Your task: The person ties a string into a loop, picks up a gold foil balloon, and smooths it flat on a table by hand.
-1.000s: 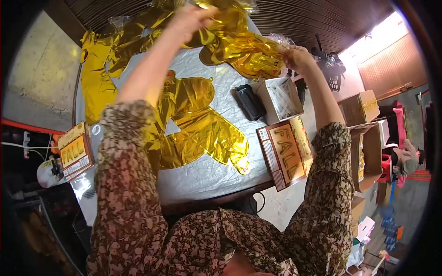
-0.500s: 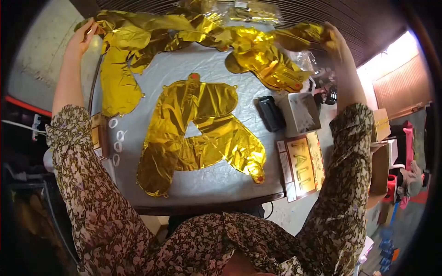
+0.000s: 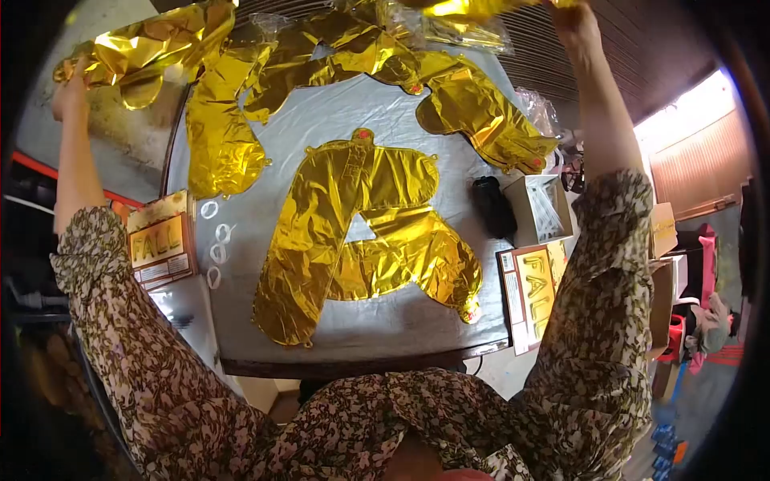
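At the upper left my left hand [image 3: 74,84] is closed on the end of a gold foil sheet [image 3: 164,48], raised off the table. My right hand [image 3: 573,18], at the top right edge, grips gold foil [image 3: 473,6] that runs partly out of view. A flat gold foil balloon shaped like a letter A [image 3: 301,232] lies in the middle of the grey table [image 3: 401,341]. Behind it, more flat gold foil balloons lie at the left [image 3: 220,120], the top middle [image 3: 353,48] and the right [image 3: 481,104].
A black pouch [image 3: 492,208] stands beside an open white box [image 3: 541,210]. Packages marked FALL lie at the right [image 3: 531,297] and left [image 3: 160,240] edges. Several white rings [image 3: 218,253] lie along the left edge. Clear plastic packets [image 3: 469,34] lie at the back.
My left hand has moved outward and down, my right hand slightly up. The held foil has risen and lifted away from the foil behind. The view has shifted slightly, showing the left package more fully.
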Demonstrator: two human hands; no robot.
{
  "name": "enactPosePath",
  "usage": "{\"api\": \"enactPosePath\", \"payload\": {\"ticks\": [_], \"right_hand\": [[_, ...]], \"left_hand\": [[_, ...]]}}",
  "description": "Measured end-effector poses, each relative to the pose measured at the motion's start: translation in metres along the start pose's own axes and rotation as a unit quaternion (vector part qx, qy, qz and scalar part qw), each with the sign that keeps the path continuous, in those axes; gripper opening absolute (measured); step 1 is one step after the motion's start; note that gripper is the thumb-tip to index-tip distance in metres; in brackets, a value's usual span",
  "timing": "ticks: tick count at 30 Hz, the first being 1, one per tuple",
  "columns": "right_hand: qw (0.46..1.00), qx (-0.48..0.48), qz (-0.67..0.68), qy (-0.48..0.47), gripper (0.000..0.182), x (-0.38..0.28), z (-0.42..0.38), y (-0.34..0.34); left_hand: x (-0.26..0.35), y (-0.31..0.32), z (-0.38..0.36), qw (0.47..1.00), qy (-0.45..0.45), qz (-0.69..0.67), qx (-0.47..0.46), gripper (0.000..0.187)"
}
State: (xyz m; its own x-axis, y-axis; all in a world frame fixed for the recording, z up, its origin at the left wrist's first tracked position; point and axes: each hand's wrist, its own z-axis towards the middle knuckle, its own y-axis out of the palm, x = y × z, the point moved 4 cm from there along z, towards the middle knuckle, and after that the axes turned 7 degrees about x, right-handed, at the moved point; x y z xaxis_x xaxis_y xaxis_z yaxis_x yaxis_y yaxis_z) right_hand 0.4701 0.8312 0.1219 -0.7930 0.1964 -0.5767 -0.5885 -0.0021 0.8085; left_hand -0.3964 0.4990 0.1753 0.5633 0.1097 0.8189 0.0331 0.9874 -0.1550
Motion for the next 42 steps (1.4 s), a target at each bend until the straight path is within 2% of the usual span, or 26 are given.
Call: {"api": "enactPosePath", "payload": {"ticks": [1, 2, 4, 5, 7, 8, 10, 14, 15, 17, 18, 20, 21, 22, 23, 24, 26, 29, 30, 32, 33, 34, 37, 39, 41, 42], "right_hand": [[0.996, 0.047, -0.071, 0.020, 0.019, 0.002, -0.004, -0.032], [0.984, 0.095, -0.142, 0.040, 0.018, 0.005, -0.010, -0.067], [0.936, 0.195, -0.282, 0.078, 0.020, 0.007, -0.034, -0.120], [0.943, 0.188, -0.255, 0.099, 0.020, 0.008, -0.049, -0.127], [0.951, 0.176, -0.225, 0.116, 0.017, 0.009, -0.062, -0.145], [0.950, 0.178, -0.228, 0.117, 0.017, 0.006, -0.076, -0.136], [0.900, 0.093, -0.409, 0.119, 0.015, 0.003, -0.126, -0.103], [0.691, -0.142, -0.693, 0.149, 0.019, -0.010, -0.134, -0.147], [0.691, -0.148, -0.690, 0.154, 0.019, -0.008, -0.121, -0.168], [0.256, -0.271, -0.928, -0.020, 0.030, -0.003, -0.113, -0.187], [0.301, -0.109, -0.932, -0.170, 0.044, -0.014, -0.161, -0.150], [0.321, -0.186, -0.789, -0.490, 0.051, -0.010, -0.222, -0.106], [0.458, -0.199, -0.755, -0.426, 0.051, -0.003, -0.236, -0.107], [0.616, -0.176, -0.745, -0.185, 0.053, 0.004, -0.279, -0.086], [0.725, -0.194, -0.660, -0.034, 0.050, 0.019, -0.313, -0.088], [0.713, -0.209, -0.659, 0.118, 0.064, 0.027, -0.354, -0.074], [0.784, -0.175, -0.486, 0.343, 0.085, 0.069, -0.397, -0.105], [0.810, -0.082, -0.361, 0.455, 0.084, 0.093, -0.453, -0.118], [0.809, -0.117, -0.282, 0.502, 0.079, 0.099, -0.458, -0.131], [0.832, -0.056, -0.307, 0.459, 0.075, 0.109, -0.468, -0.145], [0.852, 0.017, -0.317, 0.416, 0.057, 0.094, -0.488, -0.109], [0.853, 0.019, -0.318, 0.414, 0.057, 0.096, -0.487, -0.120], [0.846, -0.061, -0.417, 0.327, 0.014, 0.103, -0.479, -0.139], [0.813, -0.072, -0.493, 0.301, 0.017, 0.097, -0.481, -0.134], [0.839, -0.061, -0.449, 0.301, 0.016, 0.112, -0.472, -0.161], [0.840, -0.053, -0.444, 0.307, 0.014, 0.109, -0.474, -0.158]], "left_hand": [[-0.009, -0.003, 0.009, 1.000, 0.002, -0.001, 0.025, 0.080], [0.003, -0.008, 0.010, 0.949, 0.118, 0.293, 0.012, 0.075], [0.010, 0.010, -0.010, 0.944, 0.230, 0.232, 0.054, 0.075], [0.019, 0.015, -0.024, 0.944, 0.229, 0.232, 0.051, 0.075], [0.046, 0.036, -0.061, 0.972, 0.193, 0.093, -0.093, 0.072], [0.066, 0.038, -0.078, 0.954, 0.175, 0.226, -0.086, 0.072], [0.079, 0.041, -0.128, 0.943, 0.233, 0.076, -0.224, 0.070], [0.130, 0.002, -0.315, 0.919, 0.236, -0.053, -0.312, 0.041], [0.125, -0.004, -0.351, 0.908, 0.229, -0.077, -0.342, 0.032], [0.134, -0.036, -0.430, 0.877, 0.233, -0.124, -0.401, 0.027], [0.142, -0.057, -0.462, 0.865, 0.245, -0.132, -0.417, 0.028], [0.139, -0.077, -0.507, 0.841, 0.242, -0.149, -0.461, 0.035], [0.131, -0.082, -0.527, 0.831, 0.227, -0.159, -0.482, 0.039], [0.134, -0.090, -0.544, 0.824, 0.290, -0.190, -0.447, 0.040], [0.138, -0.100, -0.562, 0.812, 0.351, -0.220, -0.412, 0.042], [0.134, -0.109, -0.582, 0.812, 0.363, -0.164, -0.426, 0.041], [0.132, -0.132, -0.617, 0.787, 0.383, -0.139, -0.463, 0.040], [0.138, -0.170, -0.648, 0.734, 0.431, -0.175, -0.494, 0.046], [0.122, -0.176, -0.667, 0.732, 0.437, -0.182, -0.490, 0.044], [0.121, -0.198, -0.677, 0.720, 0.435, -0.179, -0.509, 0.040], [0.130, -0.208, -0.668, 0.719, 0.409, -0.172, -0.535, 0.038], [0.127, -0.213, -0.672, 0.723, 0.397, -0.176, -0.537, 0.040], [0.122, -0.224, -0.686, 0.713, 0.375, -0.187, -0.563, 0.045], [0.127, -0.236, -0.675, 0.663, 0.359, -0.160, -0.637, 0.046], [0.124, -0.233, -0.651, 0.642, 0.334, -0.163, -0.671, 0.053], [0.124, -0.226, -0.631, 0.674, 0.348, -0.188, -0.624, 0.053]]}}
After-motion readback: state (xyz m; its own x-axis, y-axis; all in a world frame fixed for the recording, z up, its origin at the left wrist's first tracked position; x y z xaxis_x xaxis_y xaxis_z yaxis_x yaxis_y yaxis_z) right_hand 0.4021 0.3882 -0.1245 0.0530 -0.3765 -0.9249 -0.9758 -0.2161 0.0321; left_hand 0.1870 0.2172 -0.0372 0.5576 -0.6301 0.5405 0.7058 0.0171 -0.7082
